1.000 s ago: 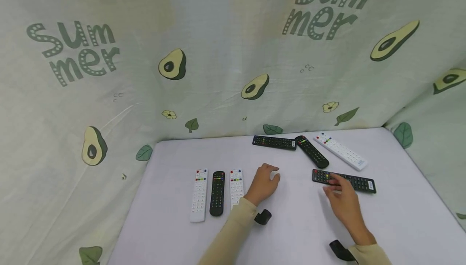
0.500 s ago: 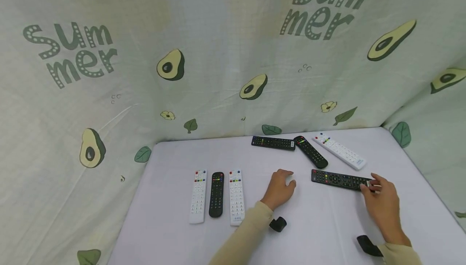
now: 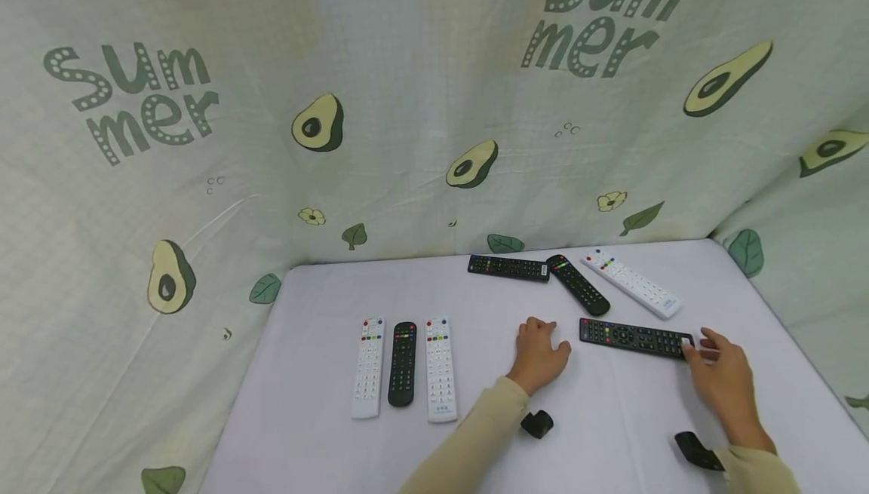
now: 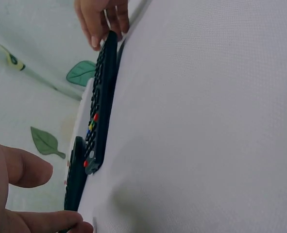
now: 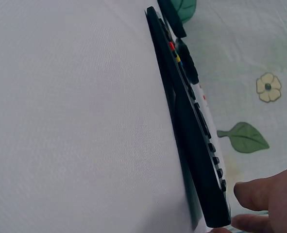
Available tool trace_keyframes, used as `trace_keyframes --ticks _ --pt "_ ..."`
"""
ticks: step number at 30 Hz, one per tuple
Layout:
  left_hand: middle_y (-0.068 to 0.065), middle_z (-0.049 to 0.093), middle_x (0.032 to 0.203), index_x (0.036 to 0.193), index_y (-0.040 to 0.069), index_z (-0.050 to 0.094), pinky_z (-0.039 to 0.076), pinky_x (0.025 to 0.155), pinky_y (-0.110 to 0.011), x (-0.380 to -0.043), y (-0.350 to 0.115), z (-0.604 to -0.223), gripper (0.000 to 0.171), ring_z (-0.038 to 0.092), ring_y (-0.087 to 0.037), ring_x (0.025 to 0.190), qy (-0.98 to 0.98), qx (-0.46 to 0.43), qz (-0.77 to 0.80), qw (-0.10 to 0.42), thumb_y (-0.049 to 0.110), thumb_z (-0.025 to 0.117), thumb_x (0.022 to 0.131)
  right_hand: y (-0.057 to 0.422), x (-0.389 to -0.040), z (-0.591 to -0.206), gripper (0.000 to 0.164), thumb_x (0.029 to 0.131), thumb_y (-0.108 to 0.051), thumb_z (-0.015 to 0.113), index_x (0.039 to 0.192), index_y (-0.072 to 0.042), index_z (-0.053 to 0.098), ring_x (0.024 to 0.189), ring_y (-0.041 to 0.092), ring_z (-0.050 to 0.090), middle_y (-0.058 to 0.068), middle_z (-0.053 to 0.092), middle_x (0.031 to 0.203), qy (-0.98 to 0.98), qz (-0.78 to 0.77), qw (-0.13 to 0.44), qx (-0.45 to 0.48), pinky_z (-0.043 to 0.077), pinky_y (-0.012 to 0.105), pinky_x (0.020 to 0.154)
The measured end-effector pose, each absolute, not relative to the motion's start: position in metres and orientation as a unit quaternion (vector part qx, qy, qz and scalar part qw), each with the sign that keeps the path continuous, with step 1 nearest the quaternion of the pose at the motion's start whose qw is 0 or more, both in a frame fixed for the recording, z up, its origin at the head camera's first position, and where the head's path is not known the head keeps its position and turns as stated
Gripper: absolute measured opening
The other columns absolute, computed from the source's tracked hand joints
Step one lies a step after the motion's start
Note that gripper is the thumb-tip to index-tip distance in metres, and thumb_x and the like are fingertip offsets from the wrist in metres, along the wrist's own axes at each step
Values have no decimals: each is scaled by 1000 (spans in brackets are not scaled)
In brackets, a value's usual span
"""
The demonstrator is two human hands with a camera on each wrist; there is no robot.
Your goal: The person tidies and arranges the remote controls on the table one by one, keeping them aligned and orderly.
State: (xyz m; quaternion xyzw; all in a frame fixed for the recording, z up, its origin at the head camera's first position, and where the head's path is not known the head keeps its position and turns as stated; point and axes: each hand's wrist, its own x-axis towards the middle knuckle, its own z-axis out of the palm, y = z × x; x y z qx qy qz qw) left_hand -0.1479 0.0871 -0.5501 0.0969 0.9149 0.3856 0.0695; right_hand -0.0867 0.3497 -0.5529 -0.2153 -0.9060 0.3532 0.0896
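Observation:
A long black remote control (image 3: 627,335) lies slantwise on the white table, on the right. My right hand (image 3: 726,377) is at its right end, thumb on the near side by the white label and fingers at the end. In the left wrist view, this end of the black remote (image 4: 102,92) sits between the right thumb and fingers. My left hand (image 3: 538,354) hovers just off the remote's left end, thumb and fingers spread apart with nothing between them.
A white remote (image 3: 367,369), a black remote (image 3: 403,366) and another white remote (image 3: 440,369) lie side by side at left. Behind the right-hand remote lie a black remote (image 3: 509,268), a rounded black remote (image 3: 578,284) and a white remote (image 3: 631,281). A printed cloth (image 3: 394,177) hangs behind.
My right hand has moved right along the black remote to its far right end. My left hand has moved right, away from the row of remotes, towards the same remote's left end.

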Motion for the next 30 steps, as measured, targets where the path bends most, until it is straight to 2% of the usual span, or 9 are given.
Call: trace_keyframes --ticks 7,13,21,26,30 --pt "0 42 111 126 7 57 35 90 -27 -149 94 -550 49 39 -12 104 914 81 381 111 33 60 85 348 -90 -559 50 97 -18 42 136 11 32 105 48 44 35 42 120 -910 349 65 -215 38 56 81" --pt "2 42 112 126 14 58 36 90 -29 -149 99 -543 49 39 -12 105 901 66 398 157 37 61 83 349 -92 -560 46 96 -12 44 134 11 36 107 49 44 35 42 122 -910 345 54 -222 38 58 82" --pt "4 45 110 125 18 60 36 89 -31 -149 105 -541 49 41 -14 105 895 59 407 175 40 62 82 345 -91 -558 44 95 -14 46 132 10 40 108 48 45 33 45 122 -904 363 43 -224 39 56 82" --pt "3 45 111 127 16 58 36 91 -31 -150 107 -541 53 42 -15 107 894 50 408 180 41 62 81 340 -88 -556 43 94 -15 48 129 9 44 105 47 47 32 48 119 -903 370 52 -212 40 53 80" --pt "0 47 108 123 9 60 37 90 -32 -150 105 -541 52 44 -14 103 877 37 444 182 36 66 79 335 -85 -554 42 93 -15 49 129 8 45 105 46 48 32 49 117 -899 378 48 -216 41 51 77"
